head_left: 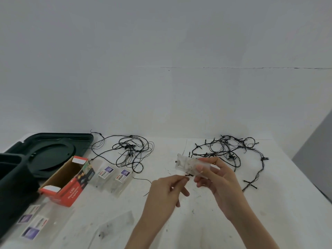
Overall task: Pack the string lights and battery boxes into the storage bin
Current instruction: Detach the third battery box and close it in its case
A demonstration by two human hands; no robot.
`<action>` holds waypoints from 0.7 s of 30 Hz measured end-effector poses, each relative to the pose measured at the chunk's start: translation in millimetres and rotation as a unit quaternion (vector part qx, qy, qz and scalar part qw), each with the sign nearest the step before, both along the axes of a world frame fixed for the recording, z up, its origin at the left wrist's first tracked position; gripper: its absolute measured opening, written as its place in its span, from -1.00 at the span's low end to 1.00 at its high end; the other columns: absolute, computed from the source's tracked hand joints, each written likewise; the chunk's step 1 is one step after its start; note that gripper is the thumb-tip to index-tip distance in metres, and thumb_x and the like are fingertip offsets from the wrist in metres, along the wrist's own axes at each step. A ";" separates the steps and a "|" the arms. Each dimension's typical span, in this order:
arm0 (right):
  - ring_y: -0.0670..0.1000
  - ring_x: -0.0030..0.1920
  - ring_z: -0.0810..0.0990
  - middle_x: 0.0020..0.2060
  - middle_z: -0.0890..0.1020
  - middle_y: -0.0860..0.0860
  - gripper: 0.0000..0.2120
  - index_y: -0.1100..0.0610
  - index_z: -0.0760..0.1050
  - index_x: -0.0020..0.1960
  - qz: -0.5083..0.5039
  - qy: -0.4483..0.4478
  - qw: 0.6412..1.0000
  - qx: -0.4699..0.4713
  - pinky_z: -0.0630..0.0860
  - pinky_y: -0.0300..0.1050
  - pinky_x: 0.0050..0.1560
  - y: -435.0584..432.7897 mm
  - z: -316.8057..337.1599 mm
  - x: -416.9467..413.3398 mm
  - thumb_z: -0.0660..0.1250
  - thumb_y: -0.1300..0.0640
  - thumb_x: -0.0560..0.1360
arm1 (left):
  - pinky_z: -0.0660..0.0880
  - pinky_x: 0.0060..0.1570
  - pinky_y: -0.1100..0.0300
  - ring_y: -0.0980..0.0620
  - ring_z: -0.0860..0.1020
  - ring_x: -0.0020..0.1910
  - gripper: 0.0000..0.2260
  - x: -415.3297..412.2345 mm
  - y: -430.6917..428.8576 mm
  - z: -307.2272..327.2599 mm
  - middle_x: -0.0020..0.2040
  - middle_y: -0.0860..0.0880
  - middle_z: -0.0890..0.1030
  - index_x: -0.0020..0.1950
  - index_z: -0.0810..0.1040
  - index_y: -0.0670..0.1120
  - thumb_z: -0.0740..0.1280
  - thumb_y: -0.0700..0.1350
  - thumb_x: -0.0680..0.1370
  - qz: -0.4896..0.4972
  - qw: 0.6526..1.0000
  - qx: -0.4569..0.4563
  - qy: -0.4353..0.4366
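Observation:
My right hand (217, 178) holds a clear plastic battery box (186, 165) above the white table, thumb and fingers curled round its right end. My left hand (168, 187) pinches the thin black wire (188, 175) that comes out just under the box. That wire leads to a tangled black string of lights (231, 151) at the back right. A second tangle of thinner string lights (129, 151) lies at the back centre. The dark green storage bin (12, 175) stands at the left edge, partly out of frame.
The bin's dark green lid (53, 150) lies flat behind it. An open red LED-lights carton (68, 180) sits beside the bin. Clear labelled packets (112, 178) lie right of the carton, more packets (34, 223) at the front left, and a clear piece (115, 223) near my left forearm.

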State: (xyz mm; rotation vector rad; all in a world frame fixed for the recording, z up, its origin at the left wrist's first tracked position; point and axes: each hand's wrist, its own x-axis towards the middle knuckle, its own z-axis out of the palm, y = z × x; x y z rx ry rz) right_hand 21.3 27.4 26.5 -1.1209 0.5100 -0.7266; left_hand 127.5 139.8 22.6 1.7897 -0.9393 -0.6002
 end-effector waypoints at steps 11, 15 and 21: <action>0.04 -0.43 0.54 -0.40 0.59 0.19 -0.82 0.26 0.52 -0.04 0.003 0.135 0.984 -0.113 0.49 -0.12 -0.36 -5.1 -6.0 -1.6 0.46 0.29 0.40 | 0.28 -0.63 0.34 0.16 0.44 -0.47 -0.75 -11.3 -4.1 5.4 -0.48 0.14 0.46 -0.38 0.51 0.04 0.15 0.03 0.43 -0.027 0.875 -0.009 -0.482; 0.07 -0.42 0.52 -0.44 0.58 0.16 -0.89 0.24 0.53 -0.05 0.041 0.154 0.982 -0.103 0.47 -0.11 -0.35 -4.5 -10.6 -4.7 0.39 0.34 0.44 | 0.40 -0.49 0.31 0.18 0.41 -0.36 -0.79 -5.3 -9.1 13.2 -0.41 0.13 0.49 -0.30 0.55 0.03 0.19 0.05 0.44 -0.054 0.903 0.002 -0.426; 0.07 -0.42 0.52 -0.42 0.56 0.19 -0.88 0.32 0.52 -0.03 0.070 0.116 0.990 -0.033 0.46 -0.17 -0.41 0.5 -15.1 -6.2 0.36 0.36 0.44 | 0.32 -0.14 0.39 0.31 0.36 -0.23 -0.91 5.4 -12.2 18.6 -0.28 0.20 0.44 -0.09 0.60 -0.02 0.36 -0.02 0.50 -0.092 0.954 0.005 -0.285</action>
